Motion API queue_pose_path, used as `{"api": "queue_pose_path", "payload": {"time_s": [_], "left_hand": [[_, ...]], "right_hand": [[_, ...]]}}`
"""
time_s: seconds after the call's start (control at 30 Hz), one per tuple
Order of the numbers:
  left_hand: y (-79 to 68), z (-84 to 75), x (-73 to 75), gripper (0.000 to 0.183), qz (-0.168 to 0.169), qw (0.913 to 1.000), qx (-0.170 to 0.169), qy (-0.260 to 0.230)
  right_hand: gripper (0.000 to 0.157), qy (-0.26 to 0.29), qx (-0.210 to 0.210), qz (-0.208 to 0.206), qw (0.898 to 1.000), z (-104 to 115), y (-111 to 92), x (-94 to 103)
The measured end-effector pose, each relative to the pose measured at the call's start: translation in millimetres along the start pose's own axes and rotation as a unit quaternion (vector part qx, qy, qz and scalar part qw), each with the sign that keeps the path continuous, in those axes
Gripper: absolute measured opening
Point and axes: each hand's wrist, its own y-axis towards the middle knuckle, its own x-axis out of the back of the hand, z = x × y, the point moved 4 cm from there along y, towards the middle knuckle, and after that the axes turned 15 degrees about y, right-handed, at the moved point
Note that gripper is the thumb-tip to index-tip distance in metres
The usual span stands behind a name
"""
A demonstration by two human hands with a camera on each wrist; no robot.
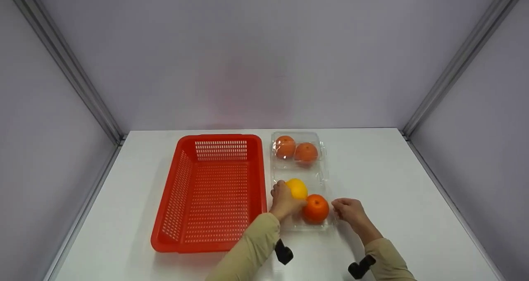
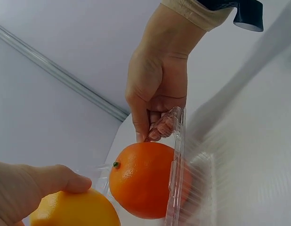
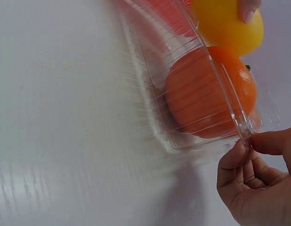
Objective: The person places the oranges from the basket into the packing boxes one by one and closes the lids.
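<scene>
My left hand [image 1: 288, 201] holds a smooth yellow fruit [image 1: 296, 188], lemon-like in colour, with the thumb across its top in the left wrist view. The fruit is over the near part of a clear plastic fruit box [image 1: 303, 172]. An orange [image 1: 316, 208] with a small green stem mark [image 2: 116, 165] sits in that near part, right beside the yellow fruit. At the box's near right corner, my right hand [image 3: 263, 181] pinches the thin plastic rim [image 3: 243, 129] between thumb and forefinger. Two more oranges [image 1: 306, 152] show through clear plastic at the far end.
Left of the box stands a large red plastic basket [image 1: 264, 190] with slotted sides and nothing in it. Both rest on a white table [image 1: 372, 169], with pale panels [image 1: 264, 58] behind and at the sides.
</scene>
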Motion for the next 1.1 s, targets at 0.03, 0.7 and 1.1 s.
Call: {"api": "queue_pose_path", "payload": {"time_s": [0.03, 0.7, 1.1], "left_hand": [[-0.2, -0.2, -0.2, 0.07, 0.002, 1.0, 0.001, 0.003], [2.9, -7.4, -13.0, 0.068, 0.031, 0.9934, 0.016, 0.109], [3.7, -9.6, -22.2, 0.072, 0.035, 0.9859, 0.019, 0.162]], "right_hand": [[0.023, 0.0, 0.001, 0.0, 1.0, 0, 0, 0.0], [0.022, 0.018, -0.001, 0.004, 1.0, 0, 0, -0.5], [0.021, 0.003, -0.005, 0.0, 1.0, -1, 0, -0.2]]}}
